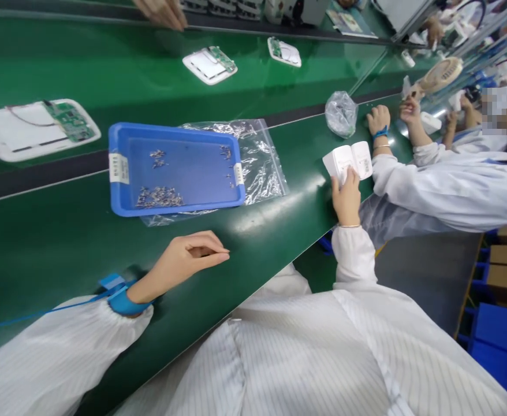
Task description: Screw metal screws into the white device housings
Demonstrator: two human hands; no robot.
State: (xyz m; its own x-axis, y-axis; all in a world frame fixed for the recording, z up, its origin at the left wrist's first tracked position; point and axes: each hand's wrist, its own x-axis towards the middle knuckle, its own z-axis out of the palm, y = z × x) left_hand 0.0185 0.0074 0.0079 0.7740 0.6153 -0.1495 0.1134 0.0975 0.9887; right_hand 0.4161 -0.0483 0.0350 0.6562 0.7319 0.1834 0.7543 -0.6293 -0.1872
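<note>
White coat (288,352) is nearest, left hand (175,263) is pinched, holding what I can't tell, right hand (347,197) grips a folded white thing (340,156) at the table (266,231), and work looks unfinished, with metal bits (161,197) in a blue tray (197,167).

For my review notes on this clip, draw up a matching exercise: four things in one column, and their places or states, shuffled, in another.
Column one
1. Blue tray
2. White two-panelled item
3. Left hand
4. Flat clear bag

Column two
A. Partly beneath another container
B. Fingers bent toward a pinch, blue strap at the wrist
C. Holds scattered small parts
D. Held in the right hand

Right pairs: 1-C, 2-D, 3-B, 4-A
</note>
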